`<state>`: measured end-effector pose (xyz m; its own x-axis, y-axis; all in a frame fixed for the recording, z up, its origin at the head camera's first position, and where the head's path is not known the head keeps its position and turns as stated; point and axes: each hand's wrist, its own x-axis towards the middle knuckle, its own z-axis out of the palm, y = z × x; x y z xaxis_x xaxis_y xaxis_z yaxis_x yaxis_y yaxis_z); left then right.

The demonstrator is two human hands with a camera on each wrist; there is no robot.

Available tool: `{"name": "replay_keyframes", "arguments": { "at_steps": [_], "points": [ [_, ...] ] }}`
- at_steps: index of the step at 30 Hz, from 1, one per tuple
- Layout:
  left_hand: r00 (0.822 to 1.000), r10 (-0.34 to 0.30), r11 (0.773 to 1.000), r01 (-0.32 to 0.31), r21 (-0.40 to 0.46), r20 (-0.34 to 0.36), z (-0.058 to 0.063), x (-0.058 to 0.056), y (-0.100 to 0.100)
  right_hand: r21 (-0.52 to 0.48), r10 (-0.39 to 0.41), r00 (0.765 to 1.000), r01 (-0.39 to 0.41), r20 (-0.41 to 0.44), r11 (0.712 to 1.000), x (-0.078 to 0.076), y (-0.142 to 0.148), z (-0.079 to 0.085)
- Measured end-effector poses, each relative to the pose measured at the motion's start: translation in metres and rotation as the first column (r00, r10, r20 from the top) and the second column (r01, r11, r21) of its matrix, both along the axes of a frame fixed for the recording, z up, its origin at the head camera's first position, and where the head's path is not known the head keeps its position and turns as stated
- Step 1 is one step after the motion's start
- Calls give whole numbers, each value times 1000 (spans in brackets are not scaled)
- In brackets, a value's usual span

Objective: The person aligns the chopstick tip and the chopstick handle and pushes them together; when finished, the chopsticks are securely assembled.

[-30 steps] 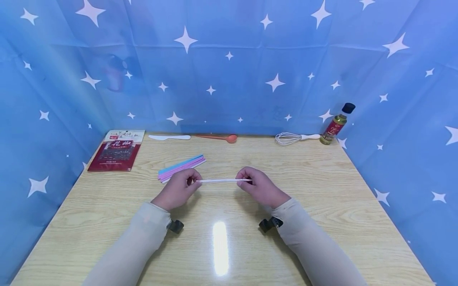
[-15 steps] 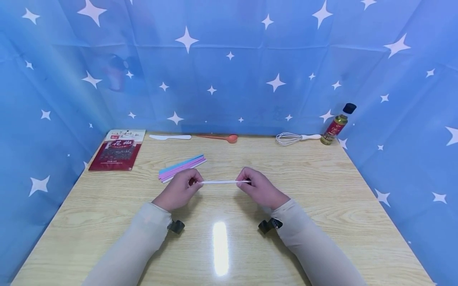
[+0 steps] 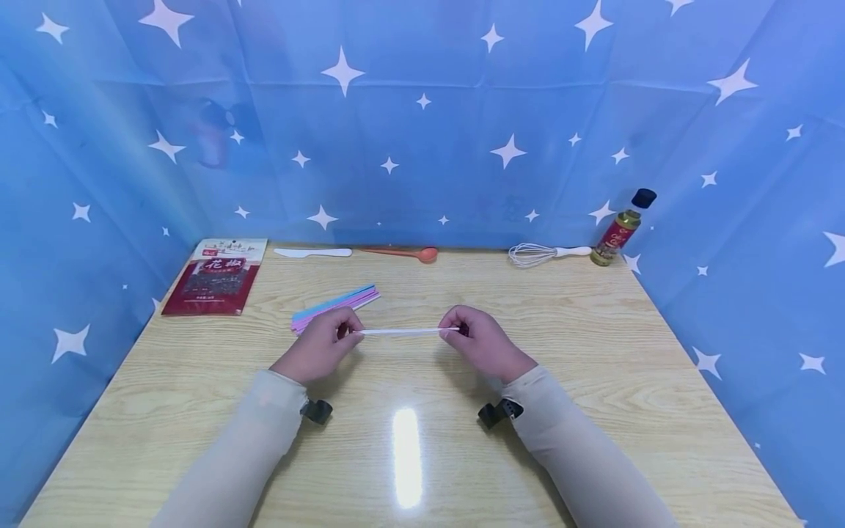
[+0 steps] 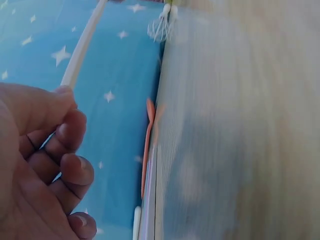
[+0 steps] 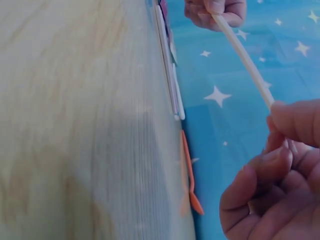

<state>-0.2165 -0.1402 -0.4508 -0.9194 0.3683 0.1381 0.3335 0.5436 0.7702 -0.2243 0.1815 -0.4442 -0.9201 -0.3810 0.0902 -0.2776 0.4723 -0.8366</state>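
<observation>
A thin white straw (image 3: 400, 331) is held level between my two hands, above the table. My left hand (image 3: 323, 343) pinches its left end between thumb and index finger, the other fingers loosely curled in the left wrist view. At the other end my right hand (image 3: 482, 341) pinches the straw with thumb and forefinger. The right wrist view shows the straw (image 5: 245, 57) running straight from one hand to the other. Just behind my left hand lie several blue, pink and white straws (image 3: 337, 304), partly covered by it.
Along the table's back edge are a red spice bag (image 3: 213, 282), a white knife (image 3: 312, 252), an orange-red spoon (image 3: 428, 255), a whisk (image 3: 532, 254) and an oil bottle (image 3: 614, 236). A blue star-patterned curtain (image 3: 422, 169) stands behind and at both sides.
My left hand has shifted slightly left, so a longer stretch of the straw shows between the hands. The right hand has hardly moved and both keep their pinch.
</observation>
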Motion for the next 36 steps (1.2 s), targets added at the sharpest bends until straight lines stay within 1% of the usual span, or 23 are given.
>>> {"name": "replay_keyframes", "arguments": {
  "at_steps": [4, 7, 10, 12, 14, 16, 17, 19, 23, 26, 31, 36],
  "points": [
    [998, 64, 998, -64, -18, 18, -3, -6, -17, -33, -34, 999, 34, 14, 999, -2, 3, -1],
    [990, 138, 986, -135, -99, 23, -6, -11, -27, -60, -29, 999, 31, 21, 998, -3, 4, -1],
    [979, 203, 957, -195, -216, 15, -7, -14, -34, -68, -16, 1000, 17, 15, 998, -3, 4, 0],
    [970, 245, 927, -230, -295, 12, -6, -14, -36, -69, -14, 1000, 15, 15, 998, -3, 4, 0],
    [962, 273, 899, -248, -361, 19, -3, -14, -38, -70, -14, 1000, 14, 13, 997, -3, 4, 0],
    [954, 297, 876, -257, -408, 36, -1, -13, -39, -73, -12, 1000, 13, 17, 997, -3, 4, 0],
    [951, 306, 866, -258, -429, 46, -1, -13, -39, -76, -10, 1000, 11, 19, 997, -3, 4, 0],
    [945, 320, 853, -258, -454, 65, 0, -13, -40, -82, -6, 1000, 8, 22, 997, -3, 4, 0],
    [941, 326, 845, -249, -474, 86, -2, -13, -43, -96, 2, 1000, 0, 21, 995, -2, 3, 0],
    [939, 332, 843, -252, -475, 92, -3, -14, -45, -100, 7, 1000, -5, 16, 995, -2, 3, -1],
    [924, 368, 835, -279, -475, 103, -3, -15, -48, -99, 15, 1000, -13, 15, 995, -1, 3, -2],
    [915, 386, 823, -285, -492, 116, -2, -13, -50, -88, 16, 999, -13, 29, 996, 0, 4, -3]
  ]
}}
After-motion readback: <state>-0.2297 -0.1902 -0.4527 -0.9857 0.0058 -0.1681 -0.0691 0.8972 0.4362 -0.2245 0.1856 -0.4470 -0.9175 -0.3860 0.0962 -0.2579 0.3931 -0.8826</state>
